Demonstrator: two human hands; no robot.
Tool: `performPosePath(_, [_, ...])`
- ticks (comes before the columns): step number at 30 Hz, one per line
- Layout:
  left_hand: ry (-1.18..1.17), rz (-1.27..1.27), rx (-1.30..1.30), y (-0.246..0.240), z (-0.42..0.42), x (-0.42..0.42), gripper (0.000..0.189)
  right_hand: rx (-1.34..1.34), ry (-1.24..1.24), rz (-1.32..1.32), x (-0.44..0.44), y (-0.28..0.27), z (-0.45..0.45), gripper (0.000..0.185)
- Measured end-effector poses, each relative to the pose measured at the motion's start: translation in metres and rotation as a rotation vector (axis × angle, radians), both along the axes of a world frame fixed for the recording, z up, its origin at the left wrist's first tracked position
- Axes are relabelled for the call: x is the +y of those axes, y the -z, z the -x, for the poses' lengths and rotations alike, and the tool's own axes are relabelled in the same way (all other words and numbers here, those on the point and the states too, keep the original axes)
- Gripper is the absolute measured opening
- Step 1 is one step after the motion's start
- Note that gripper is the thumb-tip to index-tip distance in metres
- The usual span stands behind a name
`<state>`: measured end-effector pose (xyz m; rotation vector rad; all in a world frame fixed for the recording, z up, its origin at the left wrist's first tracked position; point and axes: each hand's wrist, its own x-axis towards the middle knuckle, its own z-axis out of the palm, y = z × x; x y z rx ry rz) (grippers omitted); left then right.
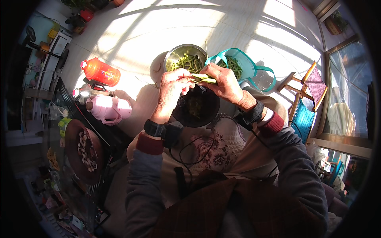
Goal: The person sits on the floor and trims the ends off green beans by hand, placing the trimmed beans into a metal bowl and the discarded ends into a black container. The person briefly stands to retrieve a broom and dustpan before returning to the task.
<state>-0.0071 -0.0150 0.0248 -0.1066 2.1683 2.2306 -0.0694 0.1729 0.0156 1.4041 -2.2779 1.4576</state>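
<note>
Between my two hands are a few green bean pods (pixel 204 78). My right hand (pixel 223 83) grips them, thumb on top, and the fingertips of my left hand (pixel 176 84) pinch at their left ends, where a thin strand hangs. Just beyond my hands stands a metal bowl (pixel 169 56) with pieces of green beans (pixel 186 62) in it. A teal bag (pixel 248 61) to its right holds more whole beans (pixel 233 66). Under my hands, a dark round basin (pixel 208 110) sits near my knees; its contents are in shadow.
Left on the floor lie or stand a red thermos (pixel 101 73), a metal one (pixel 89 92) and a pink one (pixel 111 108). A glass-topped table bears a brown bowl (pixel 99 148). Folding stools with woven seats (pixel 303 119) stand at right. A cable crosses my lap.
</note>
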Motion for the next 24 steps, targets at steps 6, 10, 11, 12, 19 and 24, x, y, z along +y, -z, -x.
performPosePath(6, [0.088,-0.478,-0.116,0.0,-0.003,-0.002,0.011,0.002,-0.048,0.08,0.0,-0.004,-0.003,0.02])
performPosePath(10, [0.169,-0.779,-0.131,0.011,-0.003,0.001,0.012,-0.058,-0.071,0.135,0.0,-0.005,-0.004,0.02])
performPosePath(11, [0.17,-0.818,-0.144,0.014,-0.003,0.002,0.012,-0.049,-0.075,0.146,0.0,-0.005,-0.004,0.02])
performPosePath(12, [0.083,-0.657,-0.107,0.016,-0.003,0.006,0.012,-0.047,-0.08,0.153,0.0,-0.005,-0.004,0.02])
performPosePath(19, [0.066,-0.605,-0.204,0.01,-0.002,0.009,0.01,-0.317,0.025,0.22,0.0,-0.004,-0.01,0.014])
performPosePath(24, [0.043,0.152,-0.159,0.012,-0.001,0.002,0.012,-0.811,0.136,0.635,0.009,-0.003,0.01,0.011])
